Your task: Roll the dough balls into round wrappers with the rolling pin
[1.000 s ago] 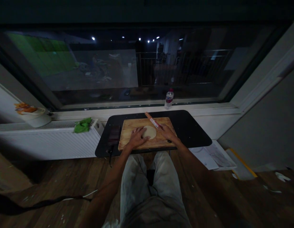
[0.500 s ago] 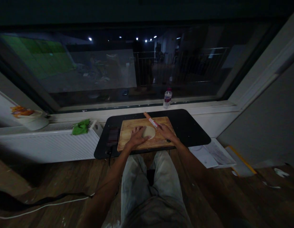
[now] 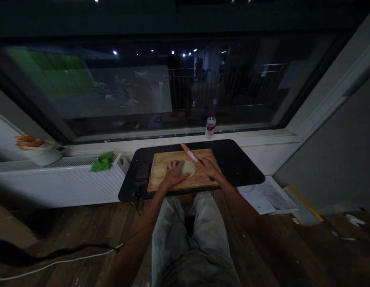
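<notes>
A round, flattened piece of pale dough [image 3: 189, 168] lies on a wooden cutting board [image 3: 161, 158]. My left hand [image 3: 173, 175] is at the dough's left side, with the thumb over its near edge and the fingers curved along its left edge. In my right hand [image 3: 209, 167] is one end of a wooden rolling pin [image 3: 191, 154] with a red-and-white label. The pin slants away to the far left, past the dough's far right edge. A small dark object [image 3: 212, 179] lies below my right hand, too small to name.
The board rests on a black tabletop [image 3: 238, 163] below the window. A water bottle [image 3: 210, 126] stands on the sill. At the table's left is a blurred dark device [image 3: 142, 173] with a cable. A green cloth [image 3: 102, 161] and a white tub [image 3: 42, 153] sit on the radiator [image 3: 65, 181].
The view has tilted slightly, so the scene sits a little lower. The dough looks rounder, and my left thumb has shifted slightly on its near edge. My right hand keeps the rolling pin.
</notes>
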